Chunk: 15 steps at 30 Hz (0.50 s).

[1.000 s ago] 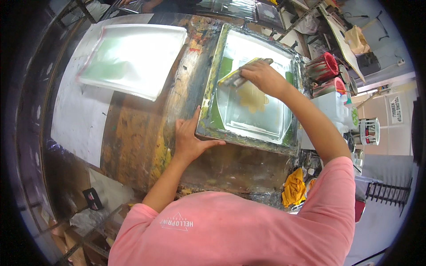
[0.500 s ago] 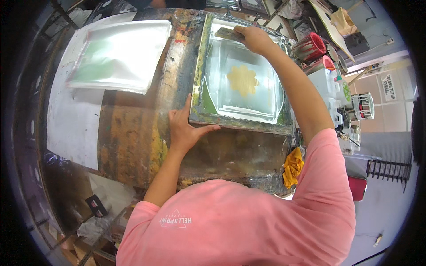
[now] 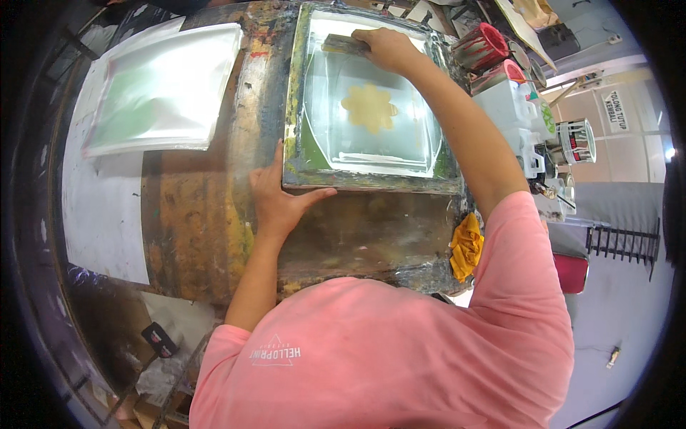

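Observation:
A screen-printing frame [image 3: 371, 182] with dark, paint-stained rails lies on the worktable. Its pale mesh [image 3: 336, 139] bears a yellowish flower shape [image 3: 368, 109] near the middle, and white ink lines the border. At the far end of the mesh, my right hand [image 3: 391, 50] grips a wooden squeegee [image 3: 341, 45]; its blade edge is hard to make out. My left hand [image 3: 277, 201] rests against the near left corner of the frame. Its thumb stretches along the near rail and its fingers point up the left side, spread apart.
Left of the frame, a stack of clear plastic sheets [image 3: 168, 93] lies over white paper [image 3: 103, 207] on the stained table [image 3: 189, 222]. Paint cans [image 3: 480, 48] and white jugs [image 3: 504, 104] crowd the right side. An orange cloth [image 3: 466, 247] sits at the near right edge.
The whole view has shifted, so table and frame appear farther up and left. My right hand still holds the squeegee at the far end; my left hand stays at the same corner.

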Each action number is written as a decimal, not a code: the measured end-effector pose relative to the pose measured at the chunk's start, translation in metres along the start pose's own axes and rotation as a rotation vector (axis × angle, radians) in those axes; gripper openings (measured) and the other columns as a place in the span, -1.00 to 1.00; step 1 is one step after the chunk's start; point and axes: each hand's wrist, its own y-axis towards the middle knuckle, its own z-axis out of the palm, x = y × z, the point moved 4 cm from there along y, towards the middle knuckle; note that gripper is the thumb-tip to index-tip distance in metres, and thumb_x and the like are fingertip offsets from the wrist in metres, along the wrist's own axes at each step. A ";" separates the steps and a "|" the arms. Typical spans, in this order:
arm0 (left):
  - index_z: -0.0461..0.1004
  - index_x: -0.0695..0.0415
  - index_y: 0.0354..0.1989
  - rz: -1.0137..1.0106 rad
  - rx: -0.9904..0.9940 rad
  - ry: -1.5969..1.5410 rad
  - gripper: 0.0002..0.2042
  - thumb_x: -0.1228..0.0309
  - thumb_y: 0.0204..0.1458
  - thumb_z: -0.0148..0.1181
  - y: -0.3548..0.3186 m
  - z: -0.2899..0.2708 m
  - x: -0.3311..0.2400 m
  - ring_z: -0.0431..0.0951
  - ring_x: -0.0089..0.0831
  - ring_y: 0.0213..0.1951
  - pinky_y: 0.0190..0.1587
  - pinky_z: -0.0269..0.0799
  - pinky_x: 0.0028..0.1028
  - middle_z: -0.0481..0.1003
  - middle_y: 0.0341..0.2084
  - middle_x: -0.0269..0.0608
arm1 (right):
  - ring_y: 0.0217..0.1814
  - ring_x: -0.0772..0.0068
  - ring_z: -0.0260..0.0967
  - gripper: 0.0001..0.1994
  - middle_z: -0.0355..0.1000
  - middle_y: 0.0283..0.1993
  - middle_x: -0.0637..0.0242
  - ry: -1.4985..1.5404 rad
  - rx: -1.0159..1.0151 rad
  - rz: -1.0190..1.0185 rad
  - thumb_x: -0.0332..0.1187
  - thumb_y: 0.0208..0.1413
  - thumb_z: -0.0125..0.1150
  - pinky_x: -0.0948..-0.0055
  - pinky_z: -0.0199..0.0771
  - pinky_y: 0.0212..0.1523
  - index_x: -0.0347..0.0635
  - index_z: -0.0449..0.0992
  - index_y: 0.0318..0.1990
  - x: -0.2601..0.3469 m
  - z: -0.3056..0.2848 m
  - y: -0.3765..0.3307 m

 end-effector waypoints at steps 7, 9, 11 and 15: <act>0.37 0.28 0.44 -0.020 -0.008 -0.032 0.24 -0.17 -0.49 0.75 -0.001 0.001 0.001 0.42 -0.13 -0.05 0.07 0.44 -0.20 0.64 -0.06 -0.12 | 0.03 -0.11 0.61 -0.58 0.64 0.01 0.05 0.036 0.085 0.011 -0.26 0.21 0.31 -0.02 0.59 0.04 0.09 0.55 0.24 0.000 0.005 -0.003; 0.37 0.28 0.44 -0.020 -0.002 -0.034 0.24 -0.17 -0.50 0.75 0.000 0.001 0.001 0.42 -0.13 -0.05 0.07 0.43 -0.20 0.63 -0.06 -0.11 | 0.05 -0.12 0.60 -0.57 0.64 0.01 0.05 0.093 0.018 0.010 -0.26 0.21 0.32 -0.02 0.58 0.06 0.06 0.53 0.25 -0.006 -0.006 -0.001; 0.37 0.28 0.44 -0.030 0.004 -0.010 0.24 -0.17 -0.49 0.74 -0.001 0.000 0.001 0.42 -0.12 -0.06 0.06 0.43 -0.20 0.62 -0.07 -0.09 | 0.11 -0.14 0.57 -0.51 0.64 0.07 0.05 0.098 -0.004 0.030 -0.24 0.20 0.33 0.00 0.57 0.13 0.01 0.50 0.30 -0.014 -0.018 -0.002; 0.38 0.27 0.44 -0.030 -0.007 0.021 0.24 -0.19 -0.48 0.74 -0.001 -0.002 0.000 0.41 -0.10 -0.06 0.06 0.43 -0.18 0.60 -0.10 -0.04 | 0.18 -0.13 0.55 -0.45 0.60 0.17 0.01 0.085 -0.071 0.069 -0.20 0.21 0.30 0.02 0.56 0.18 0.01 0.46 0.37 -0.021 -0.039 -0.011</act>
